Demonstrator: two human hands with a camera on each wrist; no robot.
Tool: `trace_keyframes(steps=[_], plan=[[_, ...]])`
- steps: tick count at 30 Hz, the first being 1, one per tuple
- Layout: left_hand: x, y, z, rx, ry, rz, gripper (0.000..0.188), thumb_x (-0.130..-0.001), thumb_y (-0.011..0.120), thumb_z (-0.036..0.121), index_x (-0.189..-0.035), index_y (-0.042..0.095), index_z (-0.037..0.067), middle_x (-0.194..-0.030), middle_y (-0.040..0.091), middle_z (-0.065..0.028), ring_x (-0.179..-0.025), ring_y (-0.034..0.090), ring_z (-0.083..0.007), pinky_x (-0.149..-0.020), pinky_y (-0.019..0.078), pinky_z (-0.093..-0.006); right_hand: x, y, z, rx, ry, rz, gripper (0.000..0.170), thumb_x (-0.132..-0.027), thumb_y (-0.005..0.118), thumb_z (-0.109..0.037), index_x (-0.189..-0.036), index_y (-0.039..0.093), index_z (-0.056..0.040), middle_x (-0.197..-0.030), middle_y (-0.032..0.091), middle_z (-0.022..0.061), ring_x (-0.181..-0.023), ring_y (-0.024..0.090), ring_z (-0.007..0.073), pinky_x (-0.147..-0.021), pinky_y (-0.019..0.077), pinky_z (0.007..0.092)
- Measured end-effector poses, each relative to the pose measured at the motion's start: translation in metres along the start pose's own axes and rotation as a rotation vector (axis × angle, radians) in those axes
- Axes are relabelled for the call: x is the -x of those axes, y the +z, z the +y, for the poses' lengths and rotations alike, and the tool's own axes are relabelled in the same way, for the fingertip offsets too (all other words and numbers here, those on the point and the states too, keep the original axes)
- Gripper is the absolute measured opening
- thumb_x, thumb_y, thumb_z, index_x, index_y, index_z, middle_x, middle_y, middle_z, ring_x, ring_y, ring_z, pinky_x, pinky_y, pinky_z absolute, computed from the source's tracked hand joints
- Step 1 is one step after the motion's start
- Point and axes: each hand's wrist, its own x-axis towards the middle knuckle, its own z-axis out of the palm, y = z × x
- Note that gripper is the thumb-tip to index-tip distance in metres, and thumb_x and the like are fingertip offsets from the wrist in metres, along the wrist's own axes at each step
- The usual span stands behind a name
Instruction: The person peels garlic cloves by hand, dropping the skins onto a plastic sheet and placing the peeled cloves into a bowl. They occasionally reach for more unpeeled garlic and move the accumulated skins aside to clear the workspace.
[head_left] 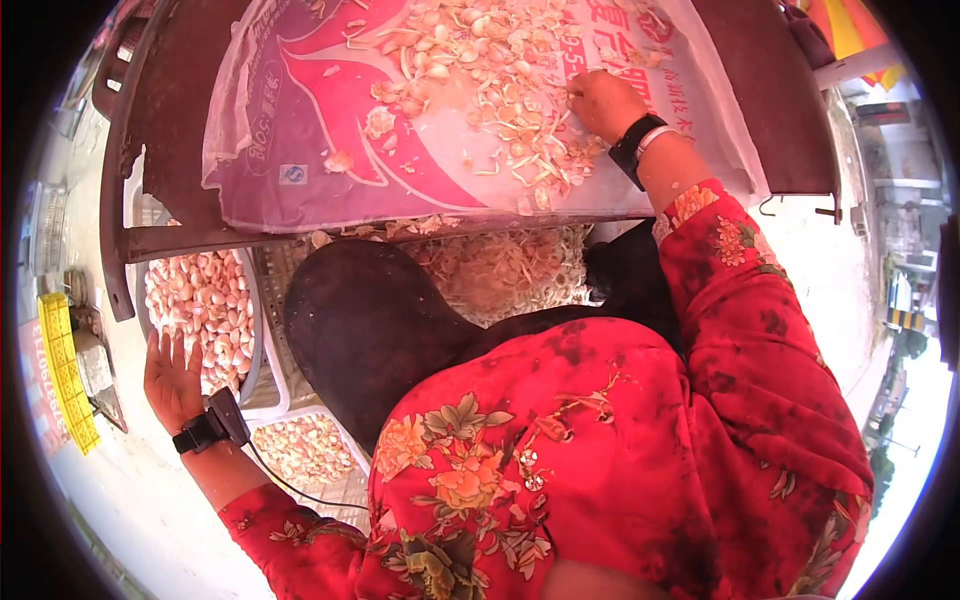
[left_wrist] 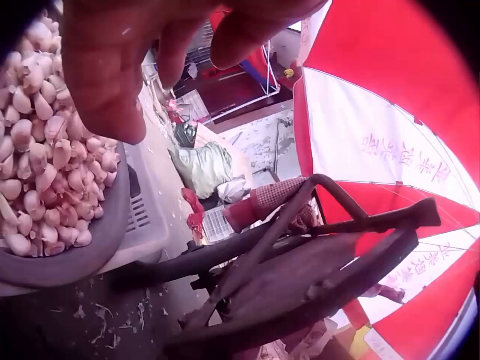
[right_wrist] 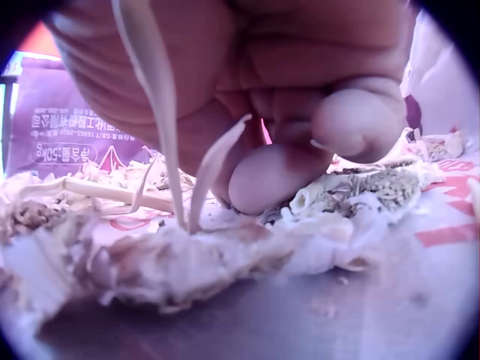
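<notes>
In the head view my left hand (head_left: 174,382) is at a round bowl (head_left: 258,330) of garlic cloves (head_left: 205,300), its fingers extended over the near side. The left wrist view shows those fingers hanging loosely beside the heaped cloves (left_wrist: 45,161). My right hand (head_left: 608,104) is low over garlic pieces and pale sprouts (head_left: 520,110) spread on a printed sack (head_left: 430,185). In the right wrist view its fingers (right_wrist: 266,178) are bent down, tips right at dry garlic roots and skins (right_wrist: 367,191). I cannot tell whether they pinch a piece.
The sack lies over a dark table (head_left: 790,150). Below the bowl is a white basket (head_left: 345,440) of smaller cloves. Garlic skins (head_left: 510,268) are heaped under the table edge by my knees. A dark metal frame (left_wrist: 300,300) and a red and white umbrella (left_wrist: 375,142) stand beyond my left hand.
</notes>
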Motion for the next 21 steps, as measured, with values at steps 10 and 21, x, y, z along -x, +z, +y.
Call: trace_keyframes(steps=[10, 21], plan=[[0.122, 0.245, -0.067, -0.052, -0.419, -0.977, 0.032, -0.096, 0.046, 0.021, -0.113, 0.054, -0.005, -0.096, 0.063, -0.0168, -0.075, 0.064, -0.0216, -0.058, 0.0497, -0.0282, 0.018, -0.020, 0.001, -0.670, 0.209, -0.061, 0.034, -0.084, 0.055, -0.008, -0.117, 0.058, -0.0005, -0.088, 0.066, 0.0100, -0.069, 0.063, 0.0166, -0.054, 0.0490, 0.0301], [0.110, 0.344, -0.173, -0.182, -0.723, -1.196, 0.041, -0.095, 0.046, 0.037, -0.113, 0.051, 0.000, -0.095, 0.063, -0.0153, -0.075, 0.064, -0.0218, -0.058, 0.0512, -0.0291, 0.083, -0.045, -0.058, -1.492, -0.038, -0.287, 0.036, -0.088, 0.060, -0.011, -0.120, 0.055, 0.0023, -0.086, 0.063, 0.0045, -0.067, 0.057, 0.0071, -0.055, 0.0444, 0.0202]])
